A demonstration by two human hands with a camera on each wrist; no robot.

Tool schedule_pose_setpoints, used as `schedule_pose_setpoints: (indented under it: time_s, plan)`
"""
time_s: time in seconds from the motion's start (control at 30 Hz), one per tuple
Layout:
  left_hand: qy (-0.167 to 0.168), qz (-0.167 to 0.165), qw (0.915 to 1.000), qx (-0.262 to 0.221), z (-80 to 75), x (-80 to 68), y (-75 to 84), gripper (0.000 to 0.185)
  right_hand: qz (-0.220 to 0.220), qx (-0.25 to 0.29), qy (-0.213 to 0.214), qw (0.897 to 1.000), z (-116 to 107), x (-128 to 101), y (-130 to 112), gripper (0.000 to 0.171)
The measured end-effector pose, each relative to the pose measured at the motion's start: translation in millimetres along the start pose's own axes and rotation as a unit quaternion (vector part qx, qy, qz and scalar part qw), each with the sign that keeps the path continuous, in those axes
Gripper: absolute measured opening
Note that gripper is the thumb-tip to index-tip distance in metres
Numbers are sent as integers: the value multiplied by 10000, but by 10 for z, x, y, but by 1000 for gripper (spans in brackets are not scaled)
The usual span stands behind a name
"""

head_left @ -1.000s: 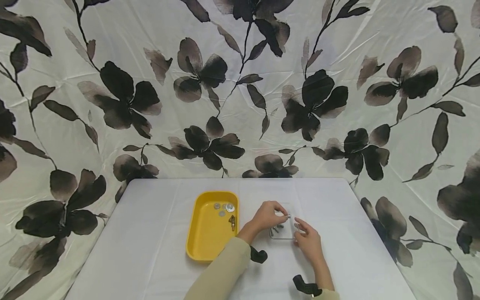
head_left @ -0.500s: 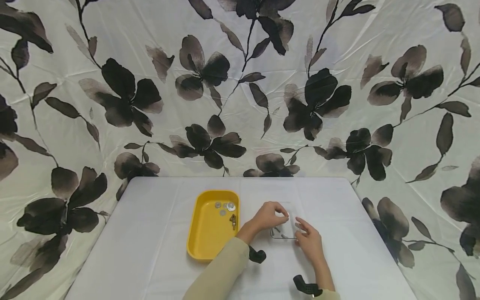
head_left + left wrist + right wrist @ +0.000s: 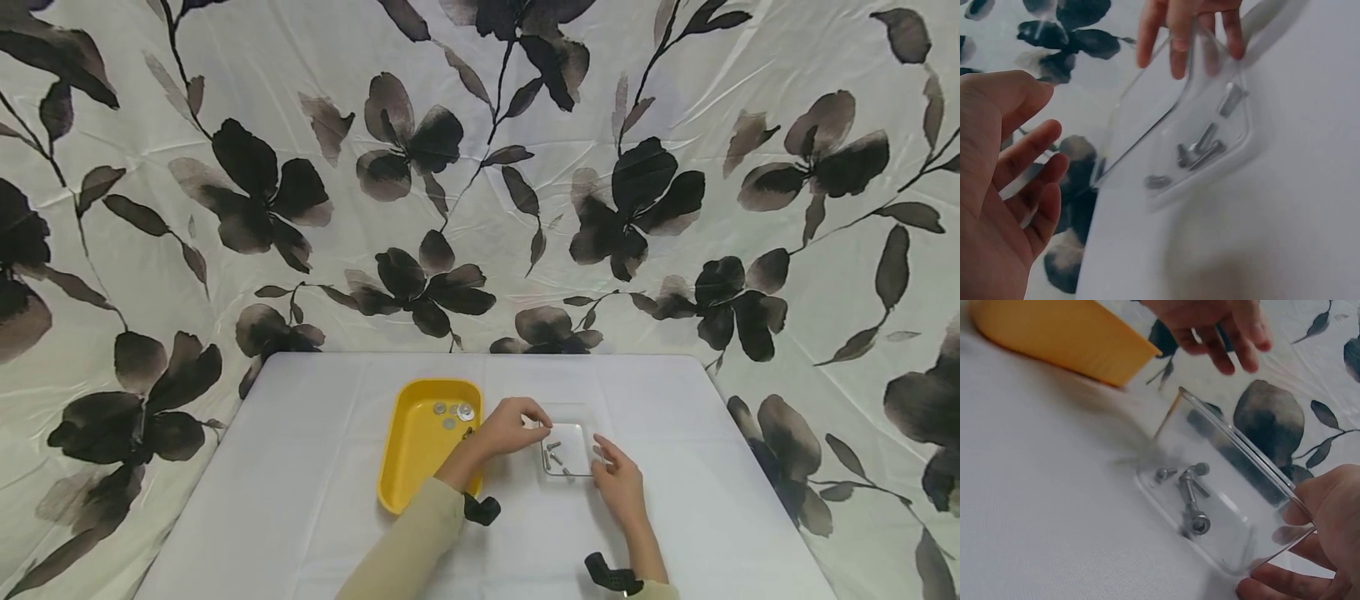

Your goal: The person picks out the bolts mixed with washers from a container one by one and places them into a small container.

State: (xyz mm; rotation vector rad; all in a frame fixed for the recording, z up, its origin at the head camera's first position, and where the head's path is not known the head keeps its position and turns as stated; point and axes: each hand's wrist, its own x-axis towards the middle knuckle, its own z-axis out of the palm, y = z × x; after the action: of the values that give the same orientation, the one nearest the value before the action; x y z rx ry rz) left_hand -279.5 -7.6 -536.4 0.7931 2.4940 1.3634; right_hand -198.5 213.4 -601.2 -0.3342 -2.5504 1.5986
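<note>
A small clear plastic box (image 3: 573,476) stands on the white table. Several metal socket-head bolts (image 3: 1198,524) lie loose on its floor, most of them toward the left side. My right hand (image 3: 621,487) holds the box at its right end, thumb near the rim and fingers against the outside. To the left of the box, above the table, hovers my left hand (image 3: 513,427). Its fingers are loosely bent, and in the left wrist view nothing shows between thumb and fingers.
A yellow tray (image 3: 411,450) stands left of the box, partly under the left forearm. Several flat washers (image 3: 449,423) lie in its far right part, beside small metal parts half hidden by the arm. A floral cloth (image 3: 465,208) hangs behind the table.
My left hand has moved left, away from over the box toward the tray, and the small metal piece earlier at its fingertips is gone. My right hand stays at the box.
</note>
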Motion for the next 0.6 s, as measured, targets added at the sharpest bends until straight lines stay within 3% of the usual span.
schedule_pose_setpoints:
  time_s: [0.2, 0.33, 0.5, 0.6]
  plan:
    - [57, -37, 10000, 71, -256, -142, -50, 14, -113, 116, 178, 9997, 20, -23, -2, 44]
    - [42, -157, 9998, 69, -406, -281, -120, 15, -219, -189, 472, 9985, 19, -62, -77, 43]
    - [176, -273, 9995, 36, -584, -440, -286, 10, -889, -677, 1076, 9879, 44, -104, -368, 45]
    - [343, -212, 9992, 50, -678, -504, -384, 8, -1382, -796, 1218, 9797, 90, -131, -566, 46]
